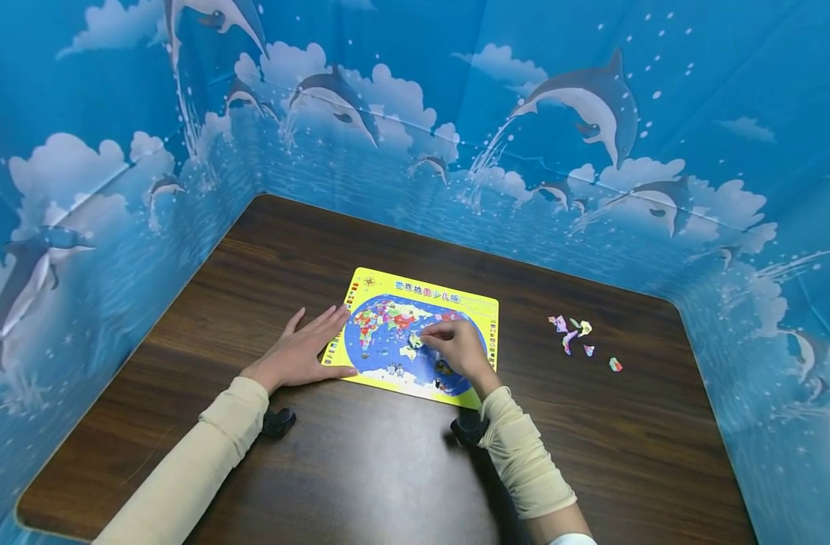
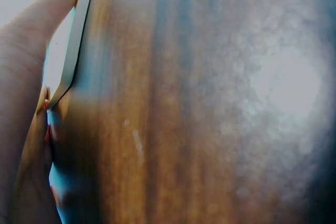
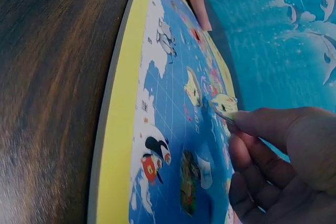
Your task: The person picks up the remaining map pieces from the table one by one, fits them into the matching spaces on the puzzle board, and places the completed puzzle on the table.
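A yellow-bordered world map puzzle board [image 1: 486, 310] lies flat on the table. My left hand [image 1: 299, 354] rests on its left edge, fingers spread and thumb along the near side; the left wrist view shows the thumb [image 2: 31, 35] against the board's edge. Over the middle of the map, my right hand [image 1: 464, 350] pinches a small pale yellow-green puzzle piece [image 3: 226, 103] between thumb and forefinger. The piece is tilted just above the blue sea; whether its lower edge touches the board I cannot tell. A pale Australia-shaped patch [image 3: 193, 87] sits beside it.
Several loose puzzle pieces [image 1: 569, 341] lie on the dark wooden table [image 1: 646, 424] right of the board. One multicoloured piece [image 1: 615, 364] sits apart, farther right. A blue curtain [image 1: 401, 151] printed with dolphins surrounds the table's back and sides.
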{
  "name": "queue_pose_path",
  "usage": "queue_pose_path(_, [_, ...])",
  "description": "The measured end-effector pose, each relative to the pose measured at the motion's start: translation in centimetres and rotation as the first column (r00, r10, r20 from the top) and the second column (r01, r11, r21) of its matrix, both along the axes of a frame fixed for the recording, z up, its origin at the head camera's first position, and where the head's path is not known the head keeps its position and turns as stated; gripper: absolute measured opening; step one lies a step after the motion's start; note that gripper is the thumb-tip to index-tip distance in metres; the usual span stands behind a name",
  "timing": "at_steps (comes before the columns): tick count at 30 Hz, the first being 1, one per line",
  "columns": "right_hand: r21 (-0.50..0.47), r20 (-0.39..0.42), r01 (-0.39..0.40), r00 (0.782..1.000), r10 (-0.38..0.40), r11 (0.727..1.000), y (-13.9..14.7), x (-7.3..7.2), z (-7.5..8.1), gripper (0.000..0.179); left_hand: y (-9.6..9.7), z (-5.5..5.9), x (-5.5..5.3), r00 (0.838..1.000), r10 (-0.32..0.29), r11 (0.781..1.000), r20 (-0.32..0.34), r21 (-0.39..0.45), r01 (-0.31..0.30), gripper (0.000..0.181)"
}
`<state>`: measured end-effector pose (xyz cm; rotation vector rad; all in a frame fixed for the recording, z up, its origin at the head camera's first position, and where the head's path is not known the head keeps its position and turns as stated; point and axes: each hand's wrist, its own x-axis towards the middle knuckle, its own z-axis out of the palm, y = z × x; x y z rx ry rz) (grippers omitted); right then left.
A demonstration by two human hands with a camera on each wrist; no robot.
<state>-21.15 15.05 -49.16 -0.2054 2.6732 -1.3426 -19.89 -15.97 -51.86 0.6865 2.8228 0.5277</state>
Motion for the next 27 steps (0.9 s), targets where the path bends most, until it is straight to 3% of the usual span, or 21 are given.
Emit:
queue_pose_path(12, [-0.051,-0.008,-0.032,0.999,0.032,0.998,0.11,0.09,0.49,0.015,-0.09,-0.02,0.08,1.000,-0.004,1.000,-0.004,0.004,0.004,0.108])
queue_pose_path(27, [-0.059,0.006,0.029,1.000,-0.028,0.998,0.20,0.21,0.95,0.012,-0.02,-0.12,-0.03,1.000,-0.006,1.000,-0.002,0.003,0.006,0.108])
